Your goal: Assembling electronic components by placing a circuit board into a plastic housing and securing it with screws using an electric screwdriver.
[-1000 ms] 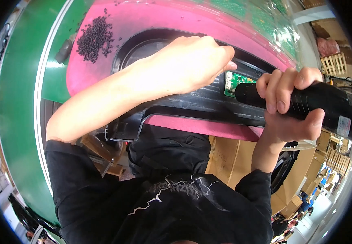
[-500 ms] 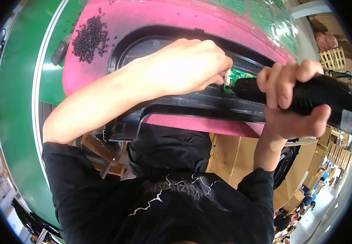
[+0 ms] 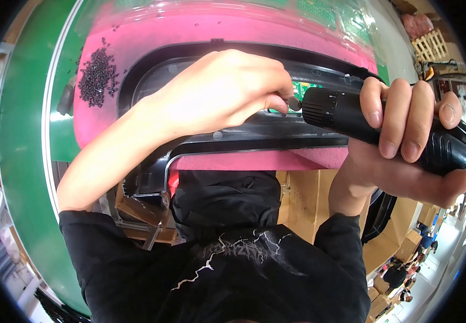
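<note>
My right hand (image 3: 405, 129) is wrapped round a black electric screwdriver (image 3: 340, 107), held level with its ringed nose toward the left. At the screwdriver's tip, the thumb and fingers of my left hand (image 3: 233, 91) are pinched together; whatever they hold is too small or hidden to make out. Beneath both hands lies a green circuit board (image 3: 304, 86), mostly covered by my fingers and the screwdriver. It sits inside a long black plastic housing (image 3: 233, 141) with raised, rounded walls.
The housing rests on a pink mat (image 3: 238, 161) over a green table (image 3: 23, 161). A heap of small black screws (image 3: 97, 78) lies at the far left of the mat, beside a dark lump (image 3: 67, 97). Clear plastic trays (image 3: 319, 19) stand behind; cardboard boxes (image 3: 303, 204) are below right.
The screwdriver's nose has come up off the board and now meets my left fingertips. My left hand stays pinched. The whole view has shifted a little.
</note>
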`<state>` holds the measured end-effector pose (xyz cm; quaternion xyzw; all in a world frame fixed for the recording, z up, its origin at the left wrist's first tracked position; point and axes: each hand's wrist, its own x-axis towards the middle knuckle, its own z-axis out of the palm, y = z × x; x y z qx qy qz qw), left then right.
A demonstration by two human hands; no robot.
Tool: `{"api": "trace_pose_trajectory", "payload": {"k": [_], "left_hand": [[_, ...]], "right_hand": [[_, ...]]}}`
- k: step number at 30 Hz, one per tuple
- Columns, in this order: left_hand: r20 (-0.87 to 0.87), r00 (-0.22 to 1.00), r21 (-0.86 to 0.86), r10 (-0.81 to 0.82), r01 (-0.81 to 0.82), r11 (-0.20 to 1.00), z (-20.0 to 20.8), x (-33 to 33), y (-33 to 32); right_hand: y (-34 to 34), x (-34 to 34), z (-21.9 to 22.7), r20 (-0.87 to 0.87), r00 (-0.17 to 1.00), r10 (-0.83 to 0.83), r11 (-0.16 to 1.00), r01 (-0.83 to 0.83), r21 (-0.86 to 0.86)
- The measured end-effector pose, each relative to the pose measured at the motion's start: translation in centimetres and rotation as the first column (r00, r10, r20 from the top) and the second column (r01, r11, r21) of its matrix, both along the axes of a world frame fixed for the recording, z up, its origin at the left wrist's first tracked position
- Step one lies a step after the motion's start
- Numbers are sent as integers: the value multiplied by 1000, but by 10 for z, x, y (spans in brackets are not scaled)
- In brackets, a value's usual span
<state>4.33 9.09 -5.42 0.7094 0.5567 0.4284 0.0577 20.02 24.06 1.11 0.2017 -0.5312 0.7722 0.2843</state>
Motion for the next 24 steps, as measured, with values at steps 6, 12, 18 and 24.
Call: {"api": "trace_pose_trajectory", "payload": {"k": [6,12,18,24], "left_hand": [[37,997,-124,72,-67,990,9,0,-4],[247,969,15,13,-17,1000,1,-7,-2],[162,985,5,51,-52,999,4,-4,-3],[-52,995,20,86,-85,996,11,0,2]], "right_hand": [[23,17,-2,150,951,-271,961,257,104],[42,17,-18,175,918,-357,934,347,86],[44,15,-28,218,891,-398,918,386,96],[40,10,-30,215,885,-412,911,400,99]]}}
